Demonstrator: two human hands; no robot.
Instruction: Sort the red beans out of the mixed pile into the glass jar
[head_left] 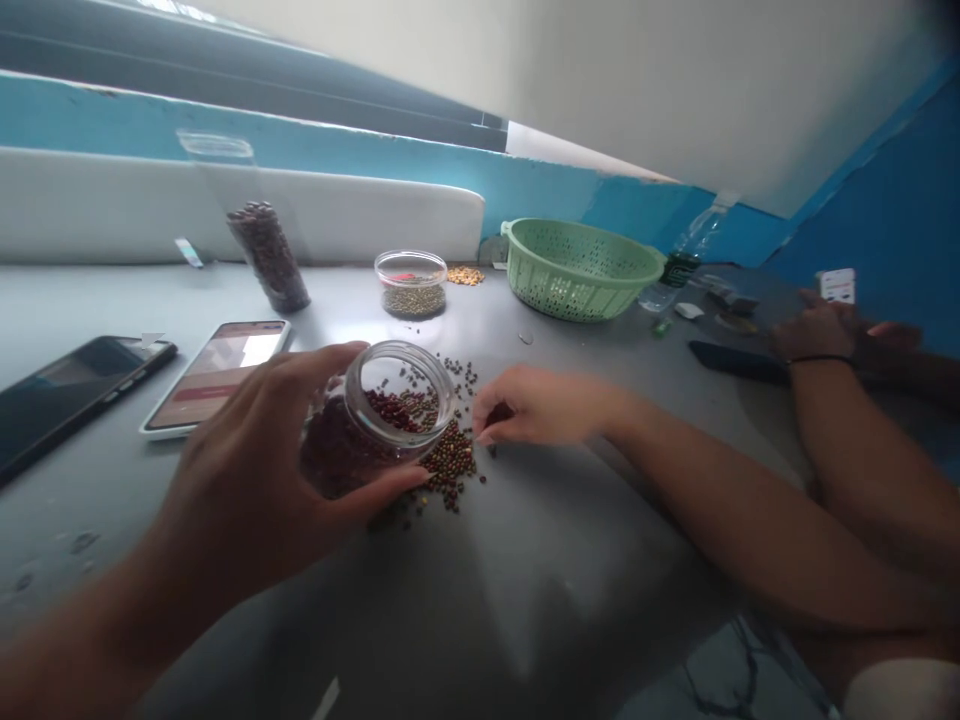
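Observation:
My left hand (262, 470) is wrapped round a clear jar (345, 445), tilted with its open mouth towards the right. Dark red beans lie inside it. A loose pile of mixed red and green beans (454, 460) spreads on the grey table under and beside the jar's mouth, with darker beans scattered behind. At the right edge of this pile is my right hand (525, 405), its fingers curled and the tips pinched together close to the tabletop. Whatever sits between those fingertips is too small or hidden to tell.
Behind stand a tall clear container of dark beans (266, 255), a round tub of small green beans (414, 298), yellow grains (465, 276), a green colander (577, 290) and a bottle (686, 255). Two phones (82, 390) (221, 375) lie left. At right, another person's hands (817, 330) hold a phone.

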